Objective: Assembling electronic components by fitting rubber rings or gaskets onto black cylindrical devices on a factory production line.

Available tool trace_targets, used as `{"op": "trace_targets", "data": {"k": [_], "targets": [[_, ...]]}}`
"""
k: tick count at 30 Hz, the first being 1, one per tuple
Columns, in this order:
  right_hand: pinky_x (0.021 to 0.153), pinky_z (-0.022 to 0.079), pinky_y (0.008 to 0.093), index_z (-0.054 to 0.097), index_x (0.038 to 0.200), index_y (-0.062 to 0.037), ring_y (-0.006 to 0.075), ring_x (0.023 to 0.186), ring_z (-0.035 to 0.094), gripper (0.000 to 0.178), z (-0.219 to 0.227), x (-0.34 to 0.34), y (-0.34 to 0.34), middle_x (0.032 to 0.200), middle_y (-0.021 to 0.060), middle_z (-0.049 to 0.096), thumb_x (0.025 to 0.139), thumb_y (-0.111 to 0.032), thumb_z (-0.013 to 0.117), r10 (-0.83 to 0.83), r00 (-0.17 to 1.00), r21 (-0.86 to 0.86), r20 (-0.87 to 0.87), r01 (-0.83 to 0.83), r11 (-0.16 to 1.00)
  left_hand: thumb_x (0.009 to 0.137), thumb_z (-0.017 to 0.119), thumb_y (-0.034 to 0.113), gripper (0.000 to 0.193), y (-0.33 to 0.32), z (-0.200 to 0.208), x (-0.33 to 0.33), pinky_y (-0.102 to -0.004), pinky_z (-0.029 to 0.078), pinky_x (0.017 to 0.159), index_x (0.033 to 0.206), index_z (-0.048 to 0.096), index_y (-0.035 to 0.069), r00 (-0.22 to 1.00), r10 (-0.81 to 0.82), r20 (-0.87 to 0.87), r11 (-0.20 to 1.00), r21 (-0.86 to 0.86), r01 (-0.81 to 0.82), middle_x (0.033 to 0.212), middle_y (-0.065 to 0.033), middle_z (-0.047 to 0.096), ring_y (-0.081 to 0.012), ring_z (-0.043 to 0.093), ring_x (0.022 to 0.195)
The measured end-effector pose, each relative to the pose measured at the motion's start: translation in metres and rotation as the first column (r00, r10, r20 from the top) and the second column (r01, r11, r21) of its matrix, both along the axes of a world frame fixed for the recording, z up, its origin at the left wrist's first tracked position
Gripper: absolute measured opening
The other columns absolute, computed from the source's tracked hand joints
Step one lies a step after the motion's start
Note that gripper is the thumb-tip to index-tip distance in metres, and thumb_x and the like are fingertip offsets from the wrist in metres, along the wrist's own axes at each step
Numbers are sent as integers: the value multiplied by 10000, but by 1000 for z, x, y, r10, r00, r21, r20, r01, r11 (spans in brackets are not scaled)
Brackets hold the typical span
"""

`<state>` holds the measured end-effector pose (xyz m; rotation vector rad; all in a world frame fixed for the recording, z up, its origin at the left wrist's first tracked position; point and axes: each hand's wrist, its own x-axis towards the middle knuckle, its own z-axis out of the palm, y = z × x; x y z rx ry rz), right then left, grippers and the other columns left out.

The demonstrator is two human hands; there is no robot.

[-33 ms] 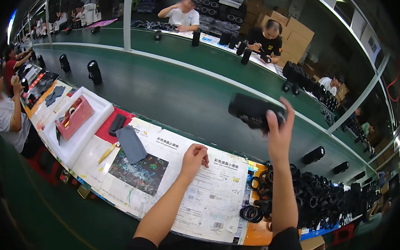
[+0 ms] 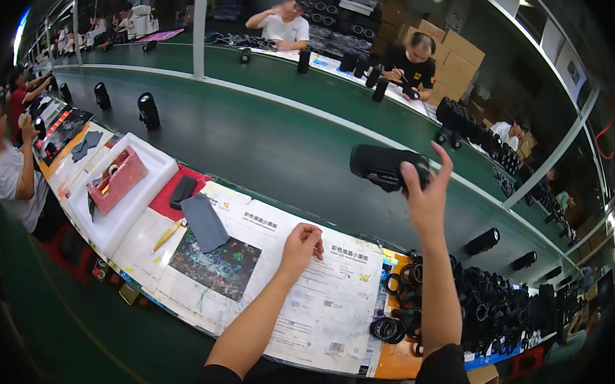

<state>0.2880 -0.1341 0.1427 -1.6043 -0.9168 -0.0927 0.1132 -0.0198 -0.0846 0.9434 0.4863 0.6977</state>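
Up close, the work table point(image 2: 292, 359) is spread with white printed sheets point(image 2: 350, 302); a grey cloth point(image 2: 205, 223) is laid toward the left, black rings point(image 2: 479, 305) are heaped at the right. Beyond, a dark green belt point(image 2: 255, 137) is stretched across the scene, and the far side is lined with co-workers point(image 2: 415, 69) and stacked cartons point(image 2: 460, 57). And there, above the belt, a black cylinder point(image 2: 375, 163) is held by the right hand point(image 2: 429, 191), grasped at its right end, index finger lifted clear! Its long axis is kept nearly level, left to right, the free end pointed left. The left hand point(image 2: 301, 249) is held over the sheets, fingers loosely curled; whether anything is pinched there cannot be told.
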Motion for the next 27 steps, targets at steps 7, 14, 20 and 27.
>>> {"op": "trace_targets", "data": {"k": [7, 14, 20, 27], "targets": [[1012, 568, 553, 502, 1491, -88, 508, 1153, 716, 871, -55, 65, 92, 1206, 308, 741, 812, -412, 941, -5, 935, -531, 353, 205, 822, 1078, 670, 109, 121, -5, -8, 0, -277, 555, 591, 1102, 759, 32, 990, -111, -89, 965, 230, 129, 839, -31, 694, -94, 649, 687], [982, 595, 528, 522, 1425, -76, 499, 1116, 725, 778, -111, 82, 93, 1223, 297, 709, 842, -410, 913, -56, 936, -578, 349, 261, 773, 1090, 682, 122, 119, -6, 4, -2, -275, 556, 608, 1133, 752, 36, 959, -83, -271, 921, 346, 178, 831, -11, 694, -82, 655, 725], [982, 597, 529, 513, 1467, -74, 502, 1131, 726, 809, -95, 91, 58, 1239, 304, 706, 872, -458, 904, 11, 944, -667, 329, 225, 710, 1088, 675, 177, 159, -8, 7, 3, -267, 548, 609, 1122, 760, 47, 967, -87, -238, 931, 326, 165, 857, -19, 718, -95, 660, 727], [747, 561, 338, 749, 1276, -23, 179, 793, 666, 400, 30, 22, -24, 1109, 118, 758, 985, -281, 847, 34, 945, -318, 326, 76, 945, 1121, 672, 150, 220, -4, 73, -53, -255, 524, 654, 1007, 732, -28, 974, 120, 190, 907, 378, -185, 900, -39, 727, -87, 641, 761]]}}
